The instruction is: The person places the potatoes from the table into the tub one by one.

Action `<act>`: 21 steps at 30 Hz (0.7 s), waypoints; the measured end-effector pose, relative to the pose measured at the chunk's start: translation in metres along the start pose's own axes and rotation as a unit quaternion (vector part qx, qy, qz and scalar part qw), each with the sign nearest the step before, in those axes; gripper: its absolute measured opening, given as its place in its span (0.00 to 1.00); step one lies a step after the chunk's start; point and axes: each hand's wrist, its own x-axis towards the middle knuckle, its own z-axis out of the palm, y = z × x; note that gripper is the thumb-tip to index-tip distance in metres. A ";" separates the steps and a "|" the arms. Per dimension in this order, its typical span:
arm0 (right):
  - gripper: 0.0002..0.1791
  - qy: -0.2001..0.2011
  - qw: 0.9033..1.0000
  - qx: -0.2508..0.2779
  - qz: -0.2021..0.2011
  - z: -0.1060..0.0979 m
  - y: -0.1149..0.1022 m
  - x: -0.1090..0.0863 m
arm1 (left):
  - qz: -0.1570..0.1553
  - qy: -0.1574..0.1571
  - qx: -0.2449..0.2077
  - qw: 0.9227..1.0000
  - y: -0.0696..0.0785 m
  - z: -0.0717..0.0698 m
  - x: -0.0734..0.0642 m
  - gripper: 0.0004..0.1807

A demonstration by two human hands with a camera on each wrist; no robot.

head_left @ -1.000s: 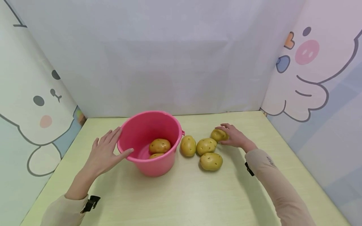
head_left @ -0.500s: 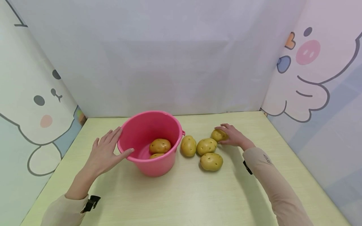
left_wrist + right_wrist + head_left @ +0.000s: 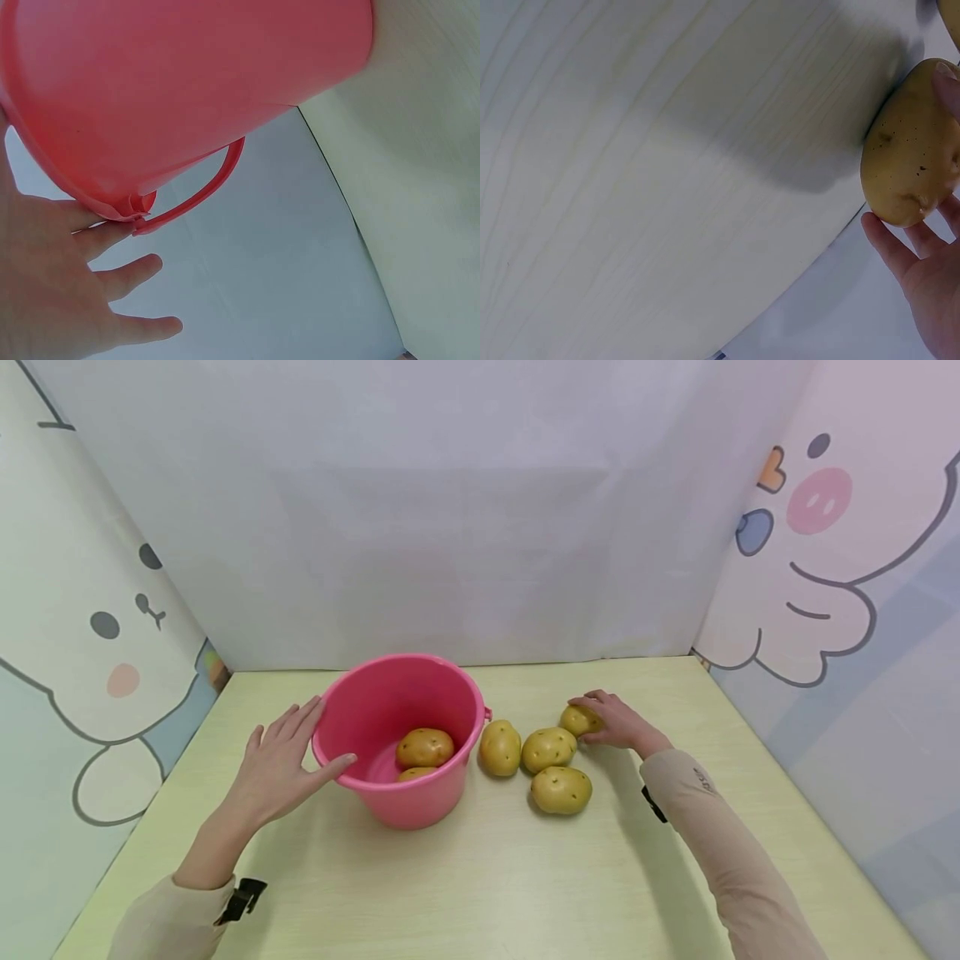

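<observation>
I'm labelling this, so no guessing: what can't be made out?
Head: part of the lower potato, behind the wall of the bucket.
Head: part of the far potato, behind the right grip.
Head: sleeve print, too small.
Left wrist: the bucket's inside, behind its wall.
Right wrist: the corner potato, cut by the edge.

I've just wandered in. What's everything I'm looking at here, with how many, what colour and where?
Bucket: 1, pink, on the table, left of centre
Bucket handle: 1, pinkish red, hanging at the bucket's side
Potatoes inside: 2 visible, yellow-brown, in the bucket
Loose potatoes: 3, yellow, right of the bucket
Held potato: 1, yellow, beyond the loose ones
Table: 1, pale yellow, beneath everything
Backdrop: 1, whitish, behind the table
Cartoon animals: 2, mostly white, one each side
Sleeves: 2, beige, on the forearms
Left hand: 1, bare, at the bucket's rim
Right hand: 1, bare, fingers around the held potato
</observation>
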 end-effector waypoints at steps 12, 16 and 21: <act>0.32 0.008 1.000 -0.011 -0.002 0.000 -0.001 0.000 | 0.000 -0.003 0.000 1.000 0.001 -0.001 0.000 0.48; 0.31 0.024 1.000 -0.003 -0.017 0.000 -0.001 -0.002 | -0.002 -0.004 0.000 1.000 0.001 -0.001 0.000 0.48; 0.31 0.047 0.998 0.009 -0.046 0.001 0.006 -0.004 | -0.003 -0.005 -0.001 1.000 0.002 -0.001 0.000 0.48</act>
